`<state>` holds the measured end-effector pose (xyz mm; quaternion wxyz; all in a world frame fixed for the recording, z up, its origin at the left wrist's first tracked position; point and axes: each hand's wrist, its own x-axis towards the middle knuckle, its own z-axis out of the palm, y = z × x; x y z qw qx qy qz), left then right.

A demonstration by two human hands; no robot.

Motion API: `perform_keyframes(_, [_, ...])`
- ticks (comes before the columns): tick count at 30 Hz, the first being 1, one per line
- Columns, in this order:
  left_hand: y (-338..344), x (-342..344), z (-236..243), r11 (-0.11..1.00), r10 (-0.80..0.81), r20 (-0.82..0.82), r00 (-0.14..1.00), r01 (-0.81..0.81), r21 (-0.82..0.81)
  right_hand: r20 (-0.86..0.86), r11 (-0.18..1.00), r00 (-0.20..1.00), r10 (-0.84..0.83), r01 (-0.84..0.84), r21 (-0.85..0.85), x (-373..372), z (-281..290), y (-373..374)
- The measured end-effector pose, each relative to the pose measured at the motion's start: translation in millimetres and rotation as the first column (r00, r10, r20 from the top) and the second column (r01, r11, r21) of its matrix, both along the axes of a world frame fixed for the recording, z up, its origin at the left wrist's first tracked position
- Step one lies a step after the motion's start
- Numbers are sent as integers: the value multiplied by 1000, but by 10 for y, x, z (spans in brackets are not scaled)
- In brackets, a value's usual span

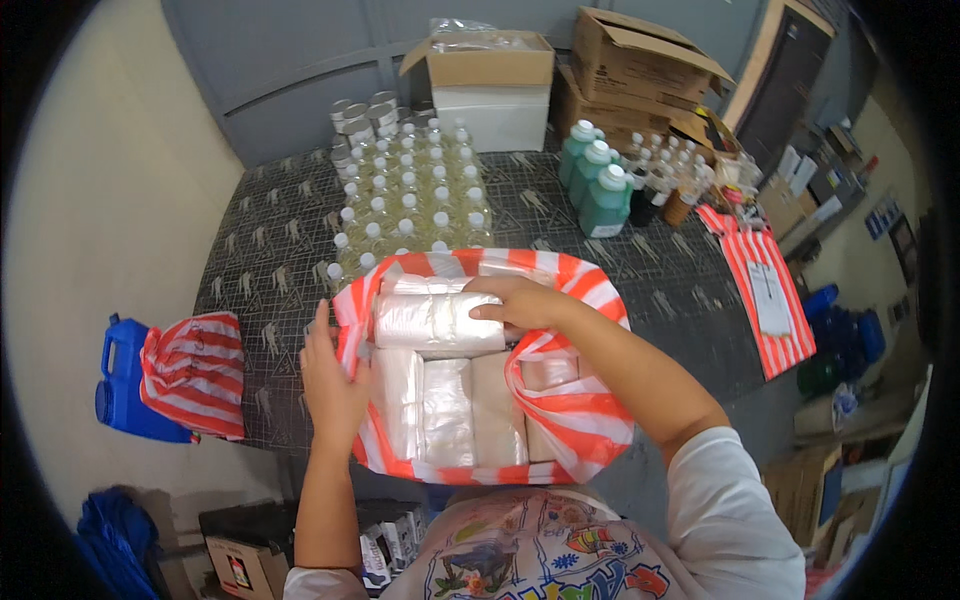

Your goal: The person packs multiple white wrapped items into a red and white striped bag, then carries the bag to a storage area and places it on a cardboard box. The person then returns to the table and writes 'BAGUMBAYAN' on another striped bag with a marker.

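An open red-and-white striped plastic bag (585, 440) stands at the table's near edge in front of me. Inside it lie several clear-plastic-wrapped packs (447, 410), some whitish and some brownish. My right hand (515, 302) reaches over the bag's right side, its fingers and thumb closed on the right end of a whitish plastic-wrapped pack (425, 322) lying across the top of the others. My left hand (335, 385) is at the bag's left rim, thumb toward the opening and fingers along the outside, holding the plastic. Part of the packs is hidden under the folded right side.
Behind the bag stand rows of white-capped bottles (410, 205) of pale yellow liquid, with cans (360, 122) beyond. Green jugs (606, 200), a white box (492, 115) and cardboard boxes (640, 65) are farther back. A blue jug (125, 380) sits left; another striped bag (765, 290) lies right.
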<state>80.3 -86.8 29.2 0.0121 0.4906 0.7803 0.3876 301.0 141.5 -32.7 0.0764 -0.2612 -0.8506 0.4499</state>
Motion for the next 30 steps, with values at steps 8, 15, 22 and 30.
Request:
perform_keyframes(8, [43,-378,88,825,-534,837,121,291,485,94,837,871,-482,427,341,820,850,-811])
perform_keyframes(15, [240,-346,173,655,-683,729,-31,416,631,60,956,970,-236,221,194,692,676,-1669])
perform_keyframes(22, [98,-101,456,548,-767,642,-11,509,663,-662,717,291,-691,398,-573,1630,1254,-2011])
perform_keyframes(30, [-2,942,894,361,-820,536,-198,549,754,-778,694,84,-623,518,-500,2577,1574,-2943])
